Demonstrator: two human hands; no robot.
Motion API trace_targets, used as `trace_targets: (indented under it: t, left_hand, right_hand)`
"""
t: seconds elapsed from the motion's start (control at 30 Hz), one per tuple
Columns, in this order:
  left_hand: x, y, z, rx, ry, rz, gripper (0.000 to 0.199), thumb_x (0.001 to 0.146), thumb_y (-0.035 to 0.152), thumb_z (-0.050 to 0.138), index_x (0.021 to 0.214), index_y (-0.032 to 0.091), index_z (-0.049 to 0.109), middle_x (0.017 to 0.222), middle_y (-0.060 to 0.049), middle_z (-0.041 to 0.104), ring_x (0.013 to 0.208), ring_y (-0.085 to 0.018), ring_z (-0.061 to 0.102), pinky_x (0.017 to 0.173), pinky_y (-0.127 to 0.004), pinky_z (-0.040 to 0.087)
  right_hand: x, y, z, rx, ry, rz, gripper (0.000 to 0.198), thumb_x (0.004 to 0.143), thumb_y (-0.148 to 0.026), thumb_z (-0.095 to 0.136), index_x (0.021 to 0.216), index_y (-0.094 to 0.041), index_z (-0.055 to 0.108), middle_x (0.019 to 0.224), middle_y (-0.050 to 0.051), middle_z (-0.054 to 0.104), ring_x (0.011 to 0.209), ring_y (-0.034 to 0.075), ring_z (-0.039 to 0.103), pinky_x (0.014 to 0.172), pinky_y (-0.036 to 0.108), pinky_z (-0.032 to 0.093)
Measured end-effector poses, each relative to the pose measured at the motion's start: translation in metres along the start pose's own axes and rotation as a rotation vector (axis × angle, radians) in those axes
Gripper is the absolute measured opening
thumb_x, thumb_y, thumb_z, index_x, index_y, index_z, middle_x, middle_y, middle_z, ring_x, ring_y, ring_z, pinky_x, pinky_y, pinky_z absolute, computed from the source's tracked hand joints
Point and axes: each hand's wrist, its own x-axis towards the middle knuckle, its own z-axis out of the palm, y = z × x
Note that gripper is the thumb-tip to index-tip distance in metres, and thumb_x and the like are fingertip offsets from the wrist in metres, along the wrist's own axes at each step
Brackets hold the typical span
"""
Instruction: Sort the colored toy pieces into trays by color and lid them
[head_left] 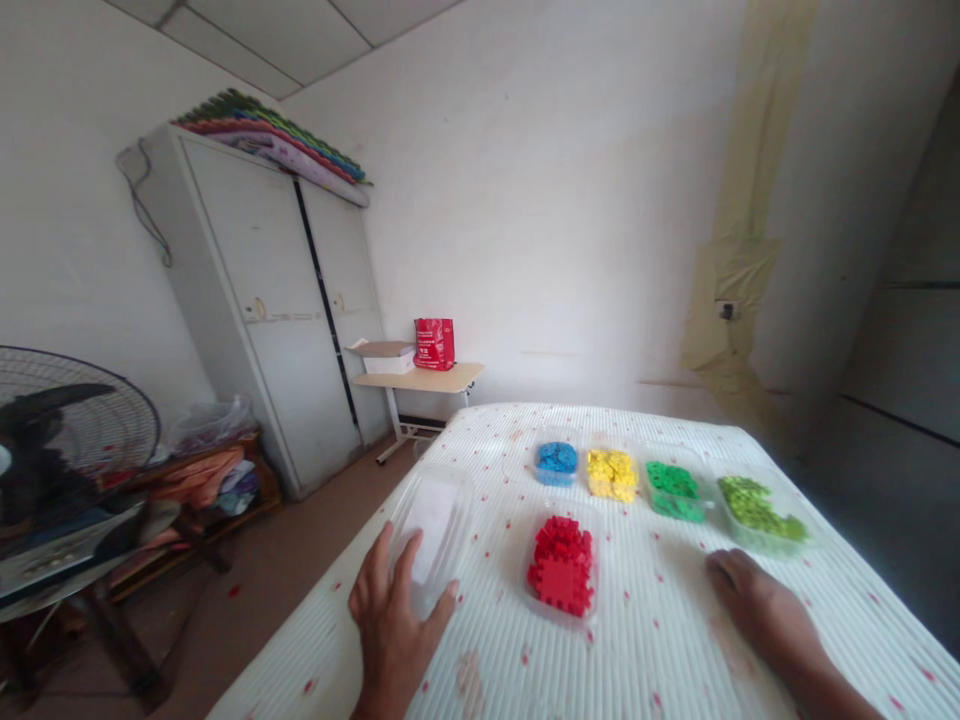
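My left hand [397, 612] is at the near end of a clear plastic container [463, 500] that has a white sheet [430, 525] in it. Its fingers are spread, some overlapping the container's edge; whether they press on it I cannot tell. To the right, a clear tub of red toy building blocks [562, 568] stands on the table, apart from both hands. My right hand [765, 600] rests on the tabletop with its fingers curled in and nothing seen in them. Just beyond it is a tub of light green pieces [761, 512].
Tubs of blue pieces [556, 462], yellow pieces [612, 474] and green pieces [675, 490] line the table's far part. A ribbed white cloth [480, 660] covers the table. Behind stand a small desk [457, 378] with a red bag [434, 344], a grey cabinet [277, 340] and a fan [67, 430].
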Motion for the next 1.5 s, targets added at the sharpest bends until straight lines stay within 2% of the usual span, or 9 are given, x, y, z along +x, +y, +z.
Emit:
trace_targets:
  t: [0.13,0.27,0.5,0.6,0.87,1.03,1.23,1.4,1.5]
  left_hand:
    - [0.001,0.02,0.0,-0.224,-0.043,0.107,0.054,0.07,0.041,0.059,0.119,0.022,0.048,0.136,-0.011,0.035,0.122,-0.03,0.034,0.098,-0.049,0.031]
    - [0.004,0.048,0.002,-0.578,-0.174,0.027,0.052,0.073,0.04,0.056,0.121,0.022,0.049,0.134,-0.009,0.04,0.124,-0.028,0.034,0.102,-0.047,0.03]
    - [0.015,0.088,-0.004,-1.662,-0.576,-0.635,0.055,0.078,0.056,0.038,0.112,0.018,0.058,0.117,-0.012,0.059,0.114,-0.03,0.048,0.097,-0.05,0.035]
    - [0.022,0.097,-0.011,-2.006,-0.821,-0.786,0.064,0.078,0.061,0.029,0.106,0.014,0.062,0.112,-0.017,0.061,0.11,-0.034,0.051,0.09,-0.053,0.037]
    - [0.017,0.11,-0.015,-2.181,-1.042,-0.917,0.068,0.079,0.063,0.029,0.112,0.011,0.057,0.119,-0.019,0.055,0.112,-0.035,0.049,0.09,-0.051,0.037]
    - [0.017,0.115,-0.019,-1.995,-1.128,-0.888,0.053,0.081,0.057,0.033,0.107,0.018,0.055,0.103,-0.014,0.063,0.097,-0.029,0.059,0.073,-0.044,0.047]
    - [0.027,0.096,-0.003,-1.118,-0.874,-0.577,0.045,0.074,0.055,0.046,0.087,0.014,0.059,0.055,-0.001,0.058,0.04,-0.011,0.05,0.038,-0.019,0.029]
    - [0.031,0.089,0.015,-0.514,-0.657,-0.226,0.023,0.075,0.034,0.047,0.076,0.019,0.064,0.06,0.0,0.061,0.055,-0.011,0.054,0.052,-0.02,0.031]
    - [0.03,0.09,0.021,-0.297,-0.648,-0.131,0.018,0.073,0.026,0.047,0.071,0.021,0.064,0.067,-0.001,0.065,0.063,-0.012,0.056,0.057,-0.021,0.03]
  right_hand:
    - [-0.001,-0.003,-0.002,-0.013,0.006,0.007,0.027,0.083,-0.033,0.032,0.074,-0.022,0.055,0.079,0.003,0.06,0.071,0.016,0.06,0.06,0.024,0.041]
    - [-0.001,-0.007,-0.004,-0.034,0.016,0.006,0.029,0.083,-0.033,0.031,0.072,-0.022,0.056,0.077,0.003,0.06,0.069,0.016,0.06,0.059,0.024,0.04]
    - [-0.003,-0.018,-0.007,0.048,0.069,-0.072,0.027,0.082,-0.029,0.033,0.081,-0.022,0.06,0.085,0.005,0.063,0.075,0.017,0.061,0.064,0.025,0.044]
    - [-0.002,-0.034,-0.009,0.167,0.126,-0.109,0.027,0.082,-0.032,0.036,0.083,-0.022,0.061,0.086,0.005,0.064,0.074,0.017,0.062,0.065,0.026,0.046]
    - [0.004,-0.127,-0.047,0.879,0.135,-0.034,0.04,0.084,-0.044,0.041,0.114,-0.018,0.046,0.089,0.006,0.063,0.055,0.012,0.056,0.05,0.024,0.047]
    - [0.013,-0.166,-0.06,1.008,0.118,-0.125,0.04,0.082,-0.041,0.046,0.116,-0.019,0.046,0.069,-0.001,0.055,0.051,0.01,0.048,0.047,0.021,0.042]
    - [0.036,-0.16,-0.035,0.884,0.071,-0.06,0.037,0.082,-0.037,0.041,0.107,-0.013,0.054,0.055,-0.004,0.049,0.045,0.01,0.043,0.048,0.023,0.039]
    - [0.051,-0.155,-0.007,0.598,0.043,-0.004,0.029,0.079,-0.027,0.043,0.098,-0.016,0.062,0.069,0.003,0.063,0.063,0.016,0.058,0.063,0.026,0.043]
    - [0.056,-0.156,0.002,0.422,0.031,0.023,0.028,0.079,-0.022,0.044,0.098,-0.016,0.064,0.087,0.008,0.065,0.076,0.017,0.061,0.07,0.026,0.043]
